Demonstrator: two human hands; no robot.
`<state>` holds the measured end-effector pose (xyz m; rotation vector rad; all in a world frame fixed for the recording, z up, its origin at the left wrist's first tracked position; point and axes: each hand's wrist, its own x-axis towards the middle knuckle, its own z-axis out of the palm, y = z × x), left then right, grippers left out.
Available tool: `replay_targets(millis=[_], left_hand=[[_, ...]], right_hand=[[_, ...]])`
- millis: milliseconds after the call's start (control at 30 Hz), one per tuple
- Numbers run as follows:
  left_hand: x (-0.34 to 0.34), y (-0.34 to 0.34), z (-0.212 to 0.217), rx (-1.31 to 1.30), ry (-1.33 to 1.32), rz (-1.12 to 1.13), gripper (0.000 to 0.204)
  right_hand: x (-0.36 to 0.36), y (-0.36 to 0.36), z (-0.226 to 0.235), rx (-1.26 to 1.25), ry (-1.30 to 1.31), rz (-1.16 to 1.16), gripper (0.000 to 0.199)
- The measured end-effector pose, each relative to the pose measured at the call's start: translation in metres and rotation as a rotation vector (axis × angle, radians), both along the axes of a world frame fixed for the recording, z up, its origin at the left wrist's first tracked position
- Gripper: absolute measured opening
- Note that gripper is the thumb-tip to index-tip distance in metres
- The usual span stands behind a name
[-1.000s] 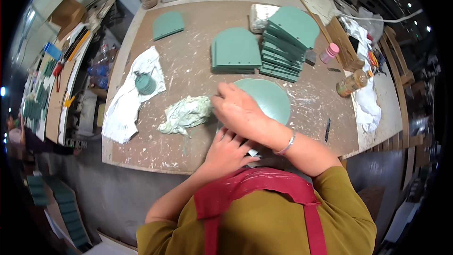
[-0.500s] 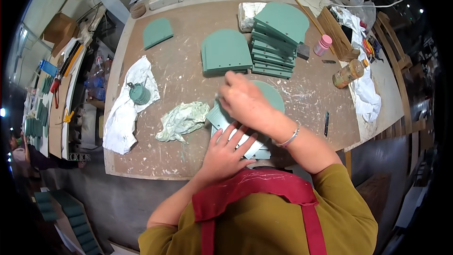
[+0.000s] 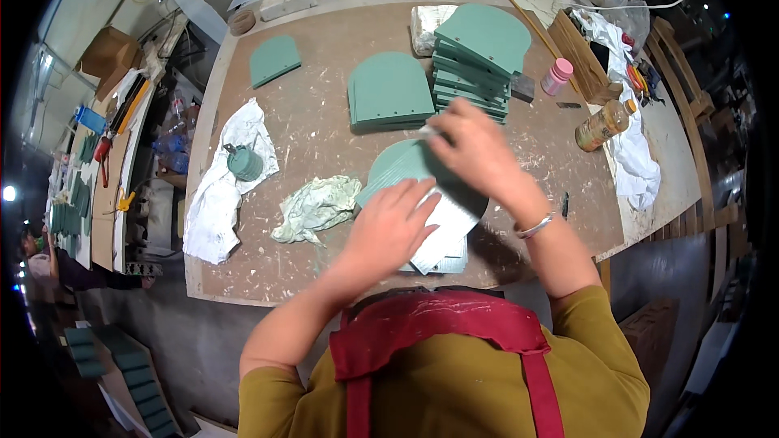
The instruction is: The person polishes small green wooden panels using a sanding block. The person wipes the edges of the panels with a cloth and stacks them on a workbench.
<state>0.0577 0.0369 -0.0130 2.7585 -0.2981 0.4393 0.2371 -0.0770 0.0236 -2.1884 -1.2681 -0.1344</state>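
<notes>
Near the front of the worktable lies a green panel (image 3: 393,158) with one rounded end, its lower part shining pale under the light. My left hand (image 3: 392,225) lies on it with fingers stretched out. Other panel edges stick out beneath, by my apron. Above the panel's far right edge is my right hand (image 3: 473,146), its fingers closed; a small whitish bit shows at the fingertips, too blurred to name. Beyond it stand a low stack of green panels (image 3: 391,89) and a taller, fanned stack (image 3: 484,36). A single green panel (image 3: 274,61) lies at the far left.
A crumpled pale cloth (image 3: 316,208) lies left of my hands. Farther left, a green-stained pot (image 3: 244,163) rests on a white cloth (image 3: 213,227). At right are a pink bottle (image 3: 557,77), an amber bottle (image 3: 602,126), a wooden block (image 3: 583,57) and a thin dark tool (image 3: 565,203).
My right hand has moved to the right and away from me, off the panel's middle. My left hand has slid farther up the panel, and more of the panel's rounded end shows.
</notes>
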Motion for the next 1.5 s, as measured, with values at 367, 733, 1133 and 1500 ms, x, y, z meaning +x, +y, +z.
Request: replay_targets(millis=[367, 733, 1133, 1500], left_hand=[[0.021, -0.001, -0.015, 0.058, 0.005, 0.103, 0.051], [0.022, 0.000, -0.013, 0.032, 0.090, 0.104, 0.049], [0.022, 0.000, -0.008, 0.019, 0.122, 0.102, 0.051], [0.023, -0.003, -0.007, 0.026, 0.128, 0.112, 0.054]], right_hand=[[0.008, 0.015, -0.015, 0.010, -0.107, 0.106, 0.014], [0.040, -0.026, -0.004, -0.168, 0.122, -0.098, 0.019], [0.059, -0.048, -0.012, -0.031, 0.301, -0.046, 0.026], [0.065, -0.049, -0.023, -0.220, 0.151, -0.042, 0.028]])
